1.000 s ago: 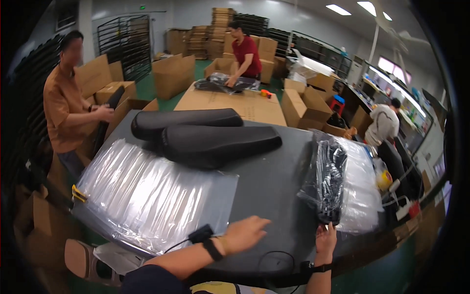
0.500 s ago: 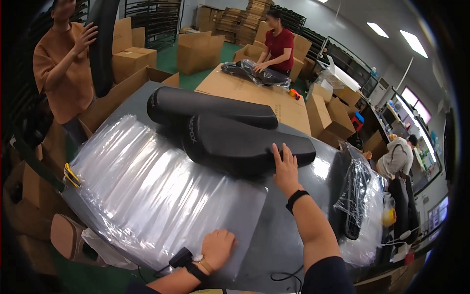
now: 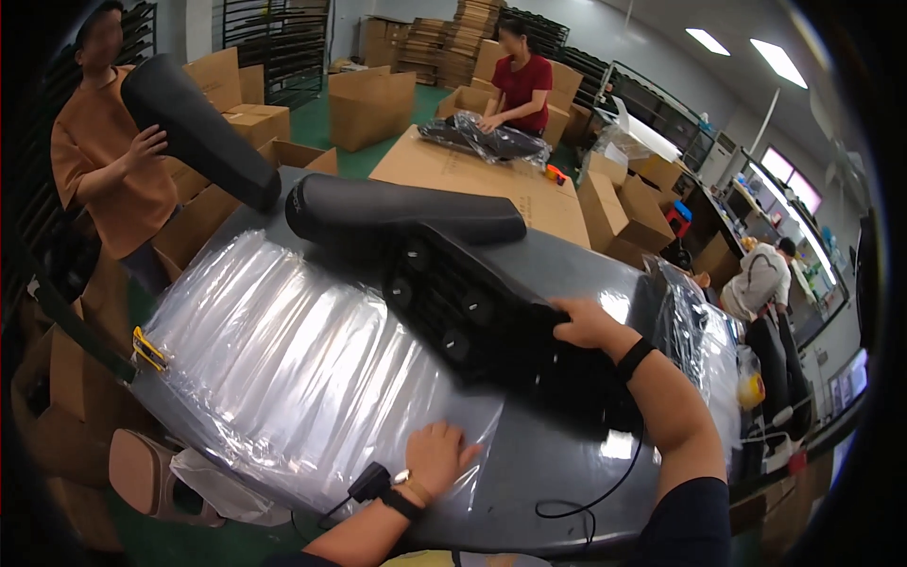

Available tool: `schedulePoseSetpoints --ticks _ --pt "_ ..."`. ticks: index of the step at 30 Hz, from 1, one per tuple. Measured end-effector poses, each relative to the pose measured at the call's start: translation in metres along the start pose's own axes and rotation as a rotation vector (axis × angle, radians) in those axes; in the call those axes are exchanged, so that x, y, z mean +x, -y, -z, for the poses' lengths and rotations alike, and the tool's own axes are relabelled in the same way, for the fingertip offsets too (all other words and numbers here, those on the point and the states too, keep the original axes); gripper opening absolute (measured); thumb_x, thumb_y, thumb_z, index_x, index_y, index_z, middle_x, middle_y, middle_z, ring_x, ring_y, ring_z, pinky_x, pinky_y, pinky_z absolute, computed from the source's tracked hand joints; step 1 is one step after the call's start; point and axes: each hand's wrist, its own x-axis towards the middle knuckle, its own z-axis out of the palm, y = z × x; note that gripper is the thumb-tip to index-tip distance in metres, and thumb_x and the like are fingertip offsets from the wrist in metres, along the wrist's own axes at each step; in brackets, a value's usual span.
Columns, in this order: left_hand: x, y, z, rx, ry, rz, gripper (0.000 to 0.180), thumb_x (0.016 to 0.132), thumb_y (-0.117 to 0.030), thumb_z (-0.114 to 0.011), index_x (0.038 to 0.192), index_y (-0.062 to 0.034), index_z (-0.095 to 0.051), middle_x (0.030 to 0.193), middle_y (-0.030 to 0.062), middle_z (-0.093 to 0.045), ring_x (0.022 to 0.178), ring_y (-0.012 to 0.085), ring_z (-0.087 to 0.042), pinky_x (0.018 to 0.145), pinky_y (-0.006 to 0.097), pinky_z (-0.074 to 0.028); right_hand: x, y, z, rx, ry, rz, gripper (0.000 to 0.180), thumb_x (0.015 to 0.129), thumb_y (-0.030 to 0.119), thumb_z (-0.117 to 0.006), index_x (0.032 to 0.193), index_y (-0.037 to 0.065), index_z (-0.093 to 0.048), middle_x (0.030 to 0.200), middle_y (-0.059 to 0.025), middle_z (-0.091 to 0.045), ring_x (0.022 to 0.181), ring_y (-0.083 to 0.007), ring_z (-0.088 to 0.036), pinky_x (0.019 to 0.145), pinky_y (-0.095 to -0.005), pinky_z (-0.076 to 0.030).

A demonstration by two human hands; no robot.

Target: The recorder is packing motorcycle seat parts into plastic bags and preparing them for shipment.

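"Left hand?"
"Over the bags (image 3: pixel 274 331) I see my left hand (image 3: pixel 436 463), fingers loosely bent, thumb apart."
"The seat (image 3: pixel 472 312)?"
"Tilted over the table (image 3: pixel 529 472), underside toward me; my right hand (image 3: pixel 600 324) grips its edge."

Decently bright, ceiling lights (image 3: pixel 779 62) at upper right. Plastic (image 3: pixel 293 331) has nasty glare, table (image 3: pixel 539 472) gets hot spots, near seat (image 3: pixel 472 307) looks murky and kinda blurry. Fisheye bends edges, corners go black.
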Motion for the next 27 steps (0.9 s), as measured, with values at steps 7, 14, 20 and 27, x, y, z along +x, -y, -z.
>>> schedulePoseSetpoints --ticks 7,14,20,27 --pt "0.004 0.008 -0.012 0.051 -0.001 0.055 0.022 0.083 -0.033 -0.066 0.086 -0.0115 -0.066 0.086 0.0098 -0.061 0.082 0.0306 -0.060 0.070 0.043 -0.043 -0.173 -0.041 -0.052 0.819 0.326 -0.527 0.025 0.070 0.008 -0.068 0.094 0.002 -0.067 0.080 -0.0047 -0.065 0.072 -0.0160 -0.061 0.064 -0.0278 -0.048" --pt "0.022 0.043 0.015 -0.820 0.257 0.399 0.018 0.089 -0.019 -0.066 0.088 -0.0011 -0.063 0.078 0.0051 -0.063 0.072 0.0143 -0.061 0.066 0.029 -0.050 -0.303 -0.088 -0.042 0.826 0.114 -0.734 0.027 0.068 0.000 -0.067 0.095 0.001 -0.067 0.080 -0.0027 -0.065 0.072 -0.0163 -0.062 0.065 -0.0287 -0.049" --pt "0.019 0.030 0.038 -1.140 0.374 0.676 0.017 0.084 -0.016 -0.076 0.089 -0.0071 -0.062 0.077 -0.0025 -0.061 0.059 0.0046 -0.049 0.053 0.019 -0.040 -0.277 -0.060 0.006 0.045 -0.194 -0.439 0.043 0.072 0.010 -0.061 0.115 0.002 -0.061 0.089 -0.0189 -0.066 0.084 -0.0337 -0.066 0.076 -0.0406 -0.053" --pt "0.010 0.035 0.053 -1.189 0.393 0.608 0.027 0.097 -0.025 -0.059 0.114 -0.0047 -0.066 0.084 -0.0041 -0.065 0.067 0.0026 -0.051 0.061 0.019 -0.041 -0.154 0.097 -0.006 0.689 0.250 -0.130 0.041 0.091 0.028 -0.067 0.122 0.003 -0.061 0.094 -0.0108 -0.071 0.083 -0.0163 -0.068 0.074 -0.0282 -0.055"
